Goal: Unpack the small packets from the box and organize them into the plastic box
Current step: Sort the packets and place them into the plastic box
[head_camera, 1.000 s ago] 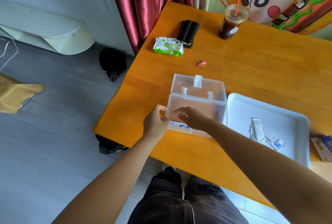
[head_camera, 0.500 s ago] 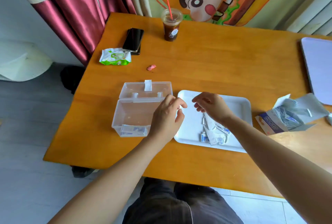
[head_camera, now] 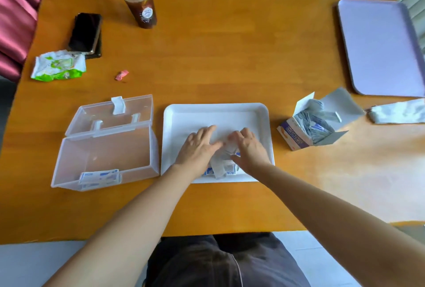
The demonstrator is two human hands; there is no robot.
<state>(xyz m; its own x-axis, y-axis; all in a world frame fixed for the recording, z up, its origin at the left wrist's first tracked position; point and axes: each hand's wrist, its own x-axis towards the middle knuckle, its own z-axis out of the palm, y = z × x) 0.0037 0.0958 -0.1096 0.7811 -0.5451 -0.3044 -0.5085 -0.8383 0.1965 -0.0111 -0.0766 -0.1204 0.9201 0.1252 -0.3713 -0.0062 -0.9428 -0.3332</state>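
A clear plastic box [head_camera: 69, 160] stands open at the left of the table, its lid folded back, with a few small packets [head_camera: 100, 176] lying against its near wall. To its right is a white tray [head_camera: 216, 111] with a small pile of white-and-blue packets [head_camera: 222, 168] near its front edge. Both hands are on that pile. My left hand [head_camera: 197, 146] rests on it with straight fingers. My right hand [head_camera: 249, 148] curls its fingers round the packets from the right. The open cardboard box [head_camera: 293, 136], still holding several packets, sits right of the tray.
An iced drink with a red straw [head_camera: 140, 3] stands at the back. A black phone [head_camera: 85, 32], a green wipes pack [head_camera: 57, 65] and a pink wrapper [head_camera: 122, 75] lie back left. A lilac tray [head_camera: 377, 47] and a silver foil bag [head_camera: 397, 114] lie at the right.
My left hand has moved from the plastic box's right edge onto the tray. Both hands have closed in on the packet pile. The camera has turned right and tilted down.
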